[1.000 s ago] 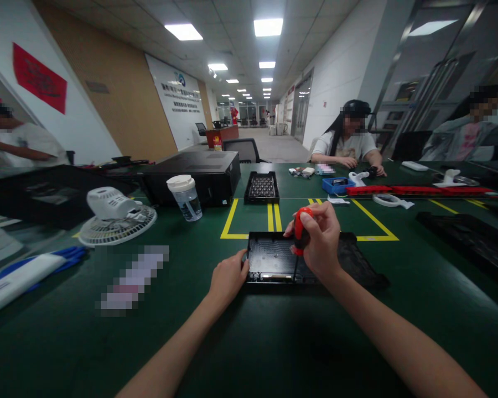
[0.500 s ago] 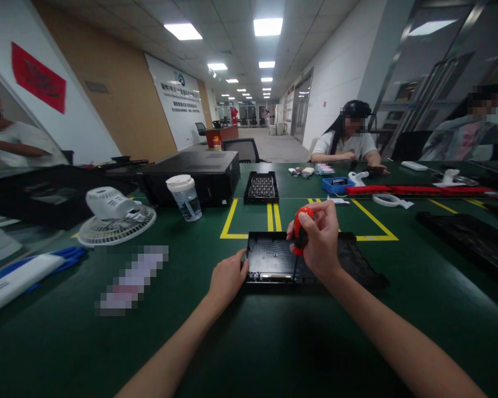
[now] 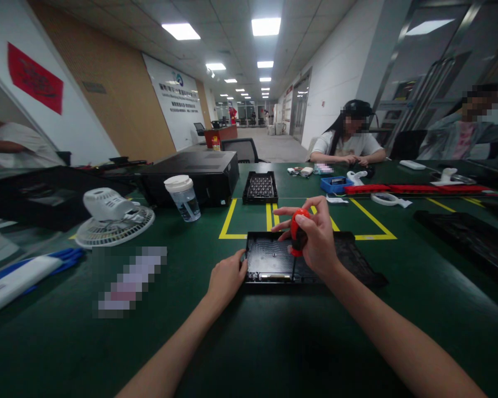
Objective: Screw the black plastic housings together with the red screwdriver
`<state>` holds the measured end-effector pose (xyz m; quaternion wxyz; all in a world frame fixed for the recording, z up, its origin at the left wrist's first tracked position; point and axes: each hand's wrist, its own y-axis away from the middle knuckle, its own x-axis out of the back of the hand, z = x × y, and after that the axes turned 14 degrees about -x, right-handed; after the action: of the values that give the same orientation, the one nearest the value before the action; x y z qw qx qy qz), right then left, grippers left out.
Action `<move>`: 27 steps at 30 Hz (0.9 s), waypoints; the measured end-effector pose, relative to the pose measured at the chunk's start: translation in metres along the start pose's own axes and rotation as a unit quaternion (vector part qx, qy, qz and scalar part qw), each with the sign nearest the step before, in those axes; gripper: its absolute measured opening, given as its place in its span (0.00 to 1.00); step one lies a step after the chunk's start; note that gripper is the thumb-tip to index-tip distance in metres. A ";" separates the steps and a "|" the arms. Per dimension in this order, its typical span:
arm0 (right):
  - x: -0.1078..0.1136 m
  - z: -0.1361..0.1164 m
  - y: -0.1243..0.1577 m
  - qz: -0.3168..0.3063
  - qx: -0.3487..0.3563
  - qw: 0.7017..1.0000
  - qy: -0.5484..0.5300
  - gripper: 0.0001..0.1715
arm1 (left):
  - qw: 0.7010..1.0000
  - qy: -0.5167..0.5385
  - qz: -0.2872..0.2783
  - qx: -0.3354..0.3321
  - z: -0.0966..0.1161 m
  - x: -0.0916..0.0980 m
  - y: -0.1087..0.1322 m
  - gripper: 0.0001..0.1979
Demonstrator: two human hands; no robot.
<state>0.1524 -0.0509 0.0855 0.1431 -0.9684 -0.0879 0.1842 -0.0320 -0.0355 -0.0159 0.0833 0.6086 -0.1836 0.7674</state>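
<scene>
A black plastic panel [image 3: 262,249] with raised edges lies on the green table in front of me. My left hand [image 3: 227,275] is closed on its left edge, the thumb along the rim. In my right hand [image 3: 320,243] is a screwdriver with a red and black handle [image 3: 299,224], held upright between thumb and fingers while some fingers extend to the left. Its thin shaft points down to the panel's near edge, right of a light metallic strip [image 3: 275,276]. Whether the tip sits on a screw is too small to tell.
Behind the panel stands a black tray [image 3: 260,187] with small compartments. To the left are a lidded cup [image 3: 183,198], a white fan [image 3: 115,218] and a large black case [image 3: 191,171]. A blue box [image 3: 336,184], tape roll [image 3: 385,199] and another black panel [image 3: 468,237] lie rightward. Other people sit around.
My right hand's fingers have spread and lifted off the handle's left side, while the screwdriver stays nearly in place. My left hand has not moved on the panel.
</scene>
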 end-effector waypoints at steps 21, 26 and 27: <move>-0.004 0.001 0.001 0.018 0.015 1.000 0.003 0.15 | 1.000 0.010 -0.002 0.001 0.001 0.001 0.000 0.20; -0.005 0.002 0.002 0.037 0.017 0.999 0.003 0.16 | 1.000 0.010 -0.002 0.000 0.002 0.003 0.001 0.20; -0.005 0.002 0.002 0.041 0.018 0.999 0.002 0.16 | 1.000 0.010 -0.005 0.003 0.003 0.003 0.001 0.20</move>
<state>0.1472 -0.0534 0.0845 0.1531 -0.9689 -0.0448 0.1892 -0.0305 -0.0373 -0.0124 0.0875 0.6023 -0.1773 0.7734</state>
